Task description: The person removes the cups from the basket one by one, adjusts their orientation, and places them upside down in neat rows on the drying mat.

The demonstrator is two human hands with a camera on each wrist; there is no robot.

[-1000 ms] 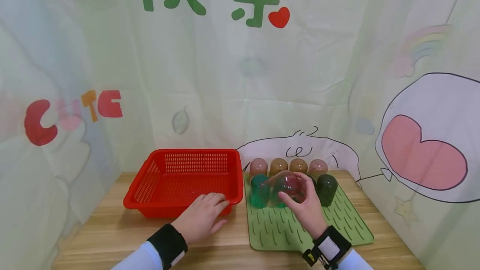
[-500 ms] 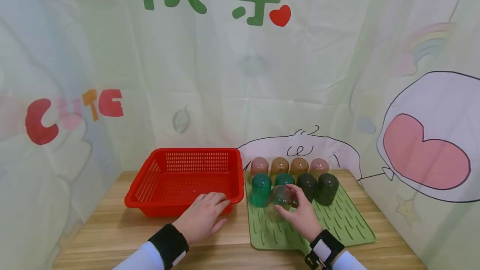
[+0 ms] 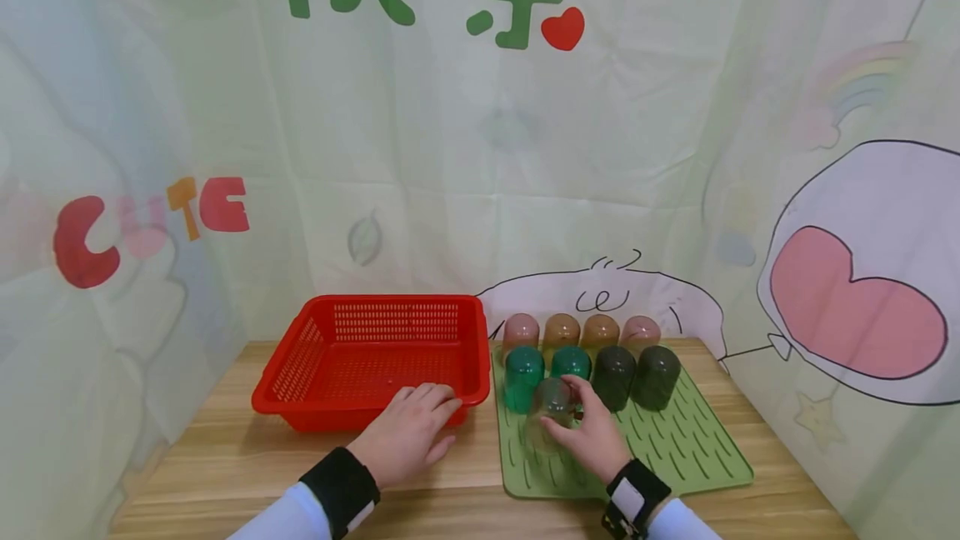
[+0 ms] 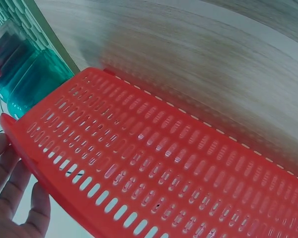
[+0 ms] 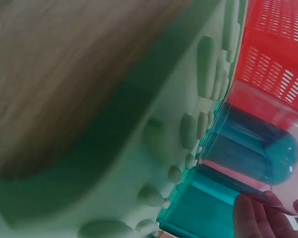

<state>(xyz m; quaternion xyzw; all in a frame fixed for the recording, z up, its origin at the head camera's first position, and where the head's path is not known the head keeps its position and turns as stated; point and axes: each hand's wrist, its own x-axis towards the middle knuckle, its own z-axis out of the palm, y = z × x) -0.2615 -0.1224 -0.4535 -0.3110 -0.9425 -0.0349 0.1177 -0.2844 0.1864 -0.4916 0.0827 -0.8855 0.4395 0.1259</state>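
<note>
My right hand holds a clear, faintly pink cup upside down, thumb and fingers on its sides. In the right wrist view this clear cup has its rim down at the green drying mat. Behind it stand two teal cups and two dark grey cups, all upside down. A back row has pink and amber cups. My left hand rests on the near right rim of a red perforated basket, fingertips touching the rim in the left wrist view.
The basket stands left of the mat on a wooden table. A printed cloth hangs behind and along both sides. In the left wrist view, a teal cup stands close to the basket's end.
My right hand has brought the clear cup down and toward me, turned it rim down, and moved it slightly left, in front of the teal cups. My left hand stays on the basket rim.
</note>
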